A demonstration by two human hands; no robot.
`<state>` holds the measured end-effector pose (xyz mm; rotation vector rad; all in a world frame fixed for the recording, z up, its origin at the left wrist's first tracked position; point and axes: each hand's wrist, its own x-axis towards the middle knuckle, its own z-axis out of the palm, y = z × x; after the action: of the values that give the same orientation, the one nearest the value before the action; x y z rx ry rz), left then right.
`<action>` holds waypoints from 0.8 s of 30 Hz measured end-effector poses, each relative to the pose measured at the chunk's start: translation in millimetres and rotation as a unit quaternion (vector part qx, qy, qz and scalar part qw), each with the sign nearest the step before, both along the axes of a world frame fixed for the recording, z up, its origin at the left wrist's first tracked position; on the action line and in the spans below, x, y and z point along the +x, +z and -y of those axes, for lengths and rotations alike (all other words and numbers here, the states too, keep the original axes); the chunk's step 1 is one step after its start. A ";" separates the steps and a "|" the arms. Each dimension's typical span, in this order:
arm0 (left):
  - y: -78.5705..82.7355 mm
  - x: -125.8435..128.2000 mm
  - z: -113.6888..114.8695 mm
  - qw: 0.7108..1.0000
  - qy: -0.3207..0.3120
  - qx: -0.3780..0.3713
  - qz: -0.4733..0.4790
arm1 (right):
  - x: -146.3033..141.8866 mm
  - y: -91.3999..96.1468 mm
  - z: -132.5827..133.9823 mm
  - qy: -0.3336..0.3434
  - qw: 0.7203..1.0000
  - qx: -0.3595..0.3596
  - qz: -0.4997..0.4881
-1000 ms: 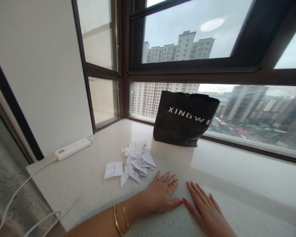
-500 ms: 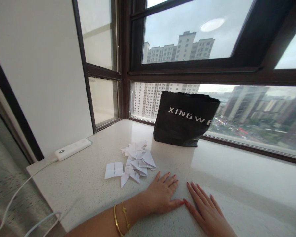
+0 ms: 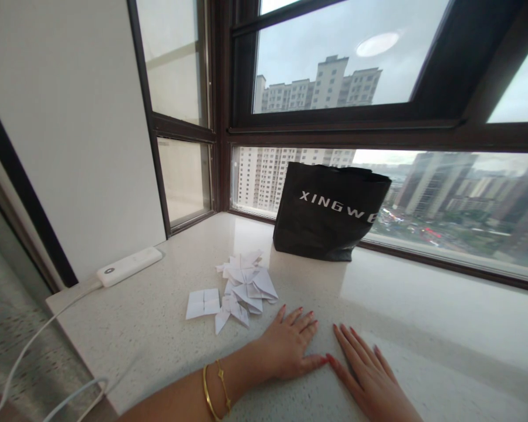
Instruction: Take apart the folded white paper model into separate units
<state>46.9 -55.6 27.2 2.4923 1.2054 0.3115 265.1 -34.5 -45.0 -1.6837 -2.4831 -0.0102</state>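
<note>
My left hand (image 3: 287,347) lies flat on the pale stone window ledge (image 3: 422,305), fingers spread, holding nothing; two gold bangles circle its wrist. My right hand (image 3: 366,370) rests flat beside it, fingers stretched out, thumb tip almost touching the left thumb. Just ahead and left of the left hand is a heap of folded white paper pieces (image 3: 245,284). One flat creased paper square (image 3: 203,302) lies apart at the heap's left.
A black paper bag (image 3: 330,211) with white letters stands at the back against the window. A white power bank (image 3: 129,265) lies at the left near the wall, its white cable (image 3: 35,346) trailing off the ledge's left edge. Dark window frames border the ledge.
</note>
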 end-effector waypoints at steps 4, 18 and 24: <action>-0.9 0.3 -0.5 1.000 0.002 0.003 -0.001 | -0.8 1.1 0.7 -0.005 1.000 -0.002 -0.009; -2.5 -0.7 -0.9 1.000 0.005 0.028 -0.010 | -4.8 0.9 2.2 -0.017 0.999 0.033 -0.028; 9.8 0.0 2.0 0.994 -0.003 0.109 -0.005 | -12.5 7.4 7.4 -0.025 0.997 0.053 -0.043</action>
<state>46.9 -57.6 36.9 2.6830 1.2268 0.4515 252.6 -41.9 -37.6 -1.6665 -2.3341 -0.0715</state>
